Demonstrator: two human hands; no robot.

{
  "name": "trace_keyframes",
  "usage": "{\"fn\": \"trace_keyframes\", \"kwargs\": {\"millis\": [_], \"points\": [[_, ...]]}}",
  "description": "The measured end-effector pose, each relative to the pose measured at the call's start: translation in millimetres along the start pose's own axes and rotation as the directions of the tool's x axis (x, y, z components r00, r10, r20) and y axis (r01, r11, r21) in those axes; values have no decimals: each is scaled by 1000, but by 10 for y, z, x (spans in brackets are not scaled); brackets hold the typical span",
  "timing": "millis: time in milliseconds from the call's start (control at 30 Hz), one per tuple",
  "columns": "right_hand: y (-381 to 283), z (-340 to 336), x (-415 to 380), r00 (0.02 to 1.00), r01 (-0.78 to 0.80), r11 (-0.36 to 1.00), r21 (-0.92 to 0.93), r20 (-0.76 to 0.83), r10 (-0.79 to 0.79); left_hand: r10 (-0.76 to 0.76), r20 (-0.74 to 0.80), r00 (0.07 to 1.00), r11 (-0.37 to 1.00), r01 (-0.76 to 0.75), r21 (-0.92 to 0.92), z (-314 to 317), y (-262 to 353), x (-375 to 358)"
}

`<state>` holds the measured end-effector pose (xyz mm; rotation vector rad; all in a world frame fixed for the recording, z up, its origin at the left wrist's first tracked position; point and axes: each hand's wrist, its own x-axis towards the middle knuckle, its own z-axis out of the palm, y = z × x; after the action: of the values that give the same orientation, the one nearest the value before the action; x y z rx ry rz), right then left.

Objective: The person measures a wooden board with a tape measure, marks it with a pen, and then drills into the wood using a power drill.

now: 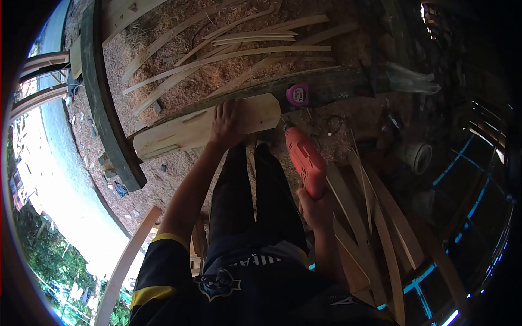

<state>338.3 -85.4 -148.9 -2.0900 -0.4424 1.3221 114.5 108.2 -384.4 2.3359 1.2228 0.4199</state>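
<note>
My left hand (225, 126) lies flat on a pale wooden board (185, 130) near its right part, fingers stretched toward the far edge. In my right hand (314, 211) is a red power drill (305, 160), gripped by its handle end. The drill's chuck points up and left, with its tip close to the cut right end of the board. A purple tape measure (297, 95) sits on the dark beam (340, 84) just beyond that end. The board rests along this beam, and its left end meets a dark cross beam (109, 92).
Thin wood strips (244, 52) lie scattered on the shaving-covered ground beyond the beam. Longer planks (375, 217) lean at my right, near a white bucket (419, 157). A clear plastic bag (410, 80) is at the beam's right end. Another plank (128, 266) stands at my left.
</note>
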Motion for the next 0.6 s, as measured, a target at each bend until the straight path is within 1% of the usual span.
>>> {"fn": "trace_keyframes", "kwargs": {"millis": [100, 167, 300, 367, 500, 567, 600], "points": [[-87, 28, 5, 999, -39, 999, 22, 34, 38, -1, -12, 1000, 1000, 1, 25, 18, -4, -17], [-106, 52, 5, 994, -99, 993, 58, 54, 96, -1, 4, 1000, 1000, 1, -4, 5, 8, -50], [-45, 52, 40, 995, -71, 997, 7, 65, 70, 20, -42, 999, 1000, -21, -8, 21, 9, -16], [-77, 56, 50, 996, -59, 998, 4, 71, 59, 7, -84, 996, 1000, -4, 29, 9, -8, 48], [-92, 58, 92, 996, -50, 999, 2, 76, 50, -19, -73, 997, 999, 21, 33, -50, -121, 280], [-129, 74, 118, 997, -60, 998, -1, 56, 60, -82, -55, 995, 997, 82, 9, -70, -153, 338], [-136, 74, 142, 996, -60, 998, -4, 61, 60, -87, -56, 995, 996, 88, 11, -84, -147, 346]]}}
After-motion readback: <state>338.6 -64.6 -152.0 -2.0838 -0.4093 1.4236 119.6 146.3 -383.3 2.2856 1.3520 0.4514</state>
